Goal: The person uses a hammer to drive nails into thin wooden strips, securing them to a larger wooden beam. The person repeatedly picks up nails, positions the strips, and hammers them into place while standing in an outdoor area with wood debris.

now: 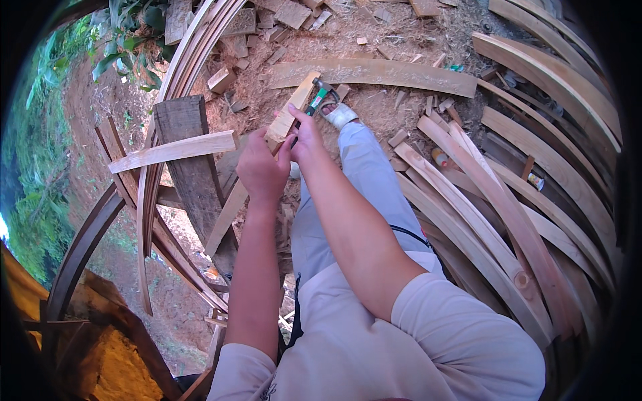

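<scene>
My left hand is closed around the near end of a short, pale wooden block, which points up and away from me. Close against it, my right hand is wrapped around the handle of a hammer with a green and black grip and a metal claw head. A finger of the right hand also rests on the block's side. The hammer lies along the block, its head near the block's far end. My palms and some fingertips are hidden from this view.
A dark, thick plank stands at the left, with a pale wood strip across it. Long curved boards are piled on the right. Ahead, a curved board lies among offcuts and shavings, close to my sandalled foot.
</scene>
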Demonstrator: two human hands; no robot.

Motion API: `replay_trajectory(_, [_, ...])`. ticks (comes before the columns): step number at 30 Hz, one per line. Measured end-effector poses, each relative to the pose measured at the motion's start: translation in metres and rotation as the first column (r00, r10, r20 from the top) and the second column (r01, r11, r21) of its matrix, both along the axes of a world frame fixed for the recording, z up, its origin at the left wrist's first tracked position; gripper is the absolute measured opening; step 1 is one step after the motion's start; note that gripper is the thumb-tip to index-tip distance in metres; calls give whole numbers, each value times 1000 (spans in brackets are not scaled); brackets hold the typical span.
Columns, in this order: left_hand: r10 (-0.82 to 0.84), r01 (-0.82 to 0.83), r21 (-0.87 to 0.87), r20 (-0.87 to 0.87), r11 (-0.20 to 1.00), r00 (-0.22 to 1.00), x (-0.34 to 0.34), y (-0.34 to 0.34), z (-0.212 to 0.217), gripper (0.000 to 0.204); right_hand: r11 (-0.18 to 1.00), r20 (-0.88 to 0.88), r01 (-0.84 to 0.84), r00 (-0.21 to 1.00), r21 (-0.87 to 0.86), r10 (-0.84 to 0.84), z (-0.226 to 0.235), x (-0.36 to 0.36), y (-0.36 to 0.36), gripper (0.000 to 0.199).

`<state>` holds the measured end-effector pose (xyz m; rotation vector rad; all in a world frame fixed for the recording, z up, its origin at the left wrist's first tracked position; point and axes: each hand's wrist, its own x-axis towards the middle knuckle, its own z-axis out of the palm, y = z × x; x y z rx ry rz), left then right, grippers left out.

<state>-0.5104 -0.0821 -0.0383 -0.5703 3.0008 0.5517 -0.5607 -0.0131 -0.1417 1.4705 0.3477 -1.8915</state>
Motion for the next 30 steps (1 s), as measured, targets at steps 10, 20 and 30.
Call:
replay_trajectory(10, [-14,13,12,31,1000,999,0,-9,4,48,998,-49,7,999,-67,-10,-24,13,-6,35])
replay_trajectory(20, [26,-22,163,-20,986,999,-2,-18,16,53,988,12,70,998,-137,-69,-18,6,-9,18])
replay_trajectory(30, [82,-85,-14,-121,996,989,72,-40,29,65,986,-120,-89,990,-144,72,-7,-20,-11,17])
